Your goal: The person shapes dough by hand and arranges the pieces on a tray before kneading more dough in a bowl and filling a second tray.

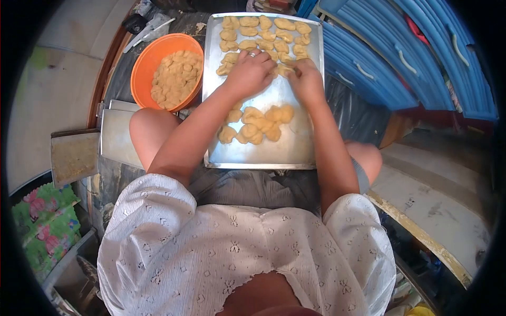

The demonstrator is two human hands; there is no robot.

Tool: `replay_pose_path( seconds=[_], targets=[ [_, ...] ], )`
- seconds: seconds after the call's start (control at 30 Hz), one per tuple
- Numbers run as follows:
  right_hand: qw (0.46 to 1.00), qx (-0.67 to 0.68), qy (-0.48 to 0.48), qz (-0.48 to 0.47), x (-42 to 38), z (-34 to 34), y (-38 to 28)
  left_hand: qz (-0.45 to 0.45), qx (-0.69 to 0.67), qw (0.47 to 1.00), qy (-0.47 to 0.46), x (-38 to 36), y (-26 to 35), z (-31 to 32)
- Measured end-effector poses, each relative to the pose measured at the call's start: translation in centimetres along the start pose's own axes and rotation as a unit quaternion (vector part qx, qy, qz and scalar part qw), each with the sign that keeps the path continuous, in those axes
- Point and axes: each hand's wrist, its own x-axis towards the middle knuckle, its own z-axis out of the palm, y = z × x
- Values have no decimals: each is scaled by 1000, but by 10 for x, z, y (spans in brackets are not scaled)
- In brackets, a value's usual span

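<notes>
The left hand [252,72] and right hand [307,83] are seemingly arranging dough [249,21] on the tray's [253,156] far half — fingers curling, any grip I'm not managing to tell — and spacing is calling for a light touch.

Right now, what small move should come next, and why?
Probably settle the dough piece by the right hand into line: the left hand is close beside it, other pieces lie in rough rows above, and bare tray shows below.
</notes>
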Motion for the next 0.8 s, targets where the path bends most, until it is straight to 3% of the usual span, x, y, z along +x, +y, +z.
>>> replay_pose_path(
  seconds=[0.13, 0.2, 0.33, 0.37, 0.43, 0.57, 0.67, 0.7, 0.77, 0.8],
  targets=[
    [988, 148, 24, 45, -19, -14, 0, 16, -33, 999, 8, 11, 12, 5],
    [992, 15, -121, 35, -34, -32, -8, 31, -25, 999, 6, 17, 19, 9],
    [976, 39, -215, 23, -61, -32, 5, 42, -5, 999, -6, 23, 22, 25],
    [976, 37, -214, 23, -62, -32, 8, 31, 23, 999, -2, 24, 23, 28],
    [974, 31, -212, -68, -65, -32, 9, 16, 52, 999, 1, 25, 23, 32],
    [964, -23, -253, -74, -61, -30, 12, 1, 62, 998, 12, 23, 26, 32],
    [997, 24, -36, 67, -51, -33, 20, -30, 32, 999, 12, 10, 32, 12],
    [997, 25, -36, 64, -45, -30, 26, -50, -6, 999, 5, 1, 34, 3],
    [981, 129, 115, 89, -37, -21, 37, -68, -11, 998, -3, -26, 33, -13],
    [986, 99, 119, 67, -36, -23, 30, -84, -16, 996, -11, -40, 31, -21]
  ],
)
